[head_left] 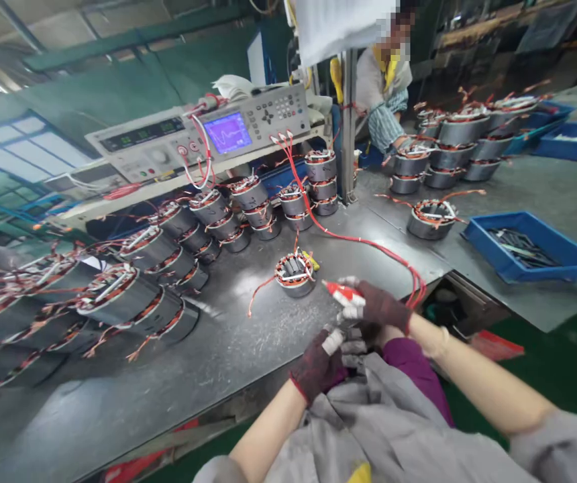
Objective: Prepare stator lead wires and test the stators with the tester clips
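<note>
My right hand (379,305), in a dark glove with pale fingertips, is closed around a pointed red and white piece (343,294) whose exact kind I cannot make out. Below it, at the bench edge and against my apron, is my gloved left hand (321,362). Its fingers reach out, apart from the thumb, and I see nothing in them. A small motor stator (296,285) with copper windings and white lacing sits just beyond both hands, touched by neither. One of its orange leads trails left, and a small yellow item (310,261) lies behind it.
Stacked stators (152,302) line the left and back. A tester (208,131) with a lit screen stands on a shelf; red cables (359,239) run from it across the bench. To the right are another stator (432,220) and a blue tray (535,248). A person (384,94) works behind.
</note>
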A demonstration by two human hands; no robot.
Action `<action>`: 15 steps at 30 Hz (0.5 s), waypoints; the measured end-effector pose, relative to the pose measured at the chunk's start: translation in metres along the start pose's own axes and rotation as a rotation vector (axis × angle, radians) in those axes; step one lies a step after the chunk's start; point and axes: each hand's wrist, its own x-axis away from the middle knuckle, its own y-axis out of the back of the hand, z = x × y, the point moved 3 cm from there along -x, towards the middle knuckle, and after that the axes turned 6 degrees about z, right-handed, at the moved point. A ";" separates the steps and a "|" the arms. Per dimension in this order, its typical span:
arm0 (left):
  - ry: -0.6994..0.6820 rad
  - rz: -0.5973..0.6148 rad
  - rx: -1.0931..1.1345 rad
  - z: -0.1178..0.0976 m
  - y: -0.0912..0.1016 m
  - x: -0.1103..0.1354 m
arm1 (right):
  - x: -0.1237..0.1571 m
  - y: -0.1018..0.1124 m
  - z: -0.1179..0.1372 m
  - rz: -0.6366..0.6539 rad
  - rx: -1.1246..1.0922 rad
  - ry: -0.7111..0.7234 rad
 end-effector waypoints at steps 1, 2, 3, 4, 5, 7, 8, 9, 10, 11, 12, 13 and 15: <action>-0.059 -0.007 0.017 0.000 -0.002 -0.003 | 0.012 -0.011 0.008 0.015 -0.030 0.068; -0.118 -0.024 0.023 -0.002 -0.004 -0.005 | 0.023 -0.018 0.014 0.011 -0.067 0.152; -0.161 -0.046 0.023 -0.004 -0.004 -0.006 | 0.031 -0.022 0.019 0.022 -0.084 0.205; -0.184 -0.067 0.017 -0.006 -0.004 -0.007 | 0.035 -0.022 0.021 0.035 -0.112 0.248; -0.197 -0.089 -0.002 -0.009 -0.003 -0.006 | 0.037 -0.018 0.023 0.055 -0.145 0.275; -0.225 -0.120 -0.117 -0.019 -0.002 -0.001 | 0.034 -0.006 0.024 0.116 -0.219 0.297; -0.247 -0.124 -0.206 -0.026 -0.002 0.003 | 0.032 0.001 0.025 0.144 -0.251 0.303; -0.270 -0.115 -0.306 -0.033 -0.003 0.008 | 0.029 0.006 0.026 0.164 -0.267 0.307; -0.286 -0.089 -0.405 -0.041 -0.004 0.012 | 0.027 0.010 0.027 0.172 -0.272 0.314; -0.291 -0.053 -0.490 -0.047 -0.005 0.017 | 0.026 0.011 0.029 0.177 -0.273 0.323; -0.288 -0.015 -0.551 -0.053 -0.005 0.021 | 0.025 0.011 0.031 0.177 -0.280 0.331; -0.291 0.005 -0.584 -0.057 -0.005 0.023 | 0.025 0.010 0.032 0.173 -0.294 0.339; -0.328 -0.033 -0.560 -0.064 -0.001 0.026 | 0.021 0.008 0.034 0.140 -0.319 0.326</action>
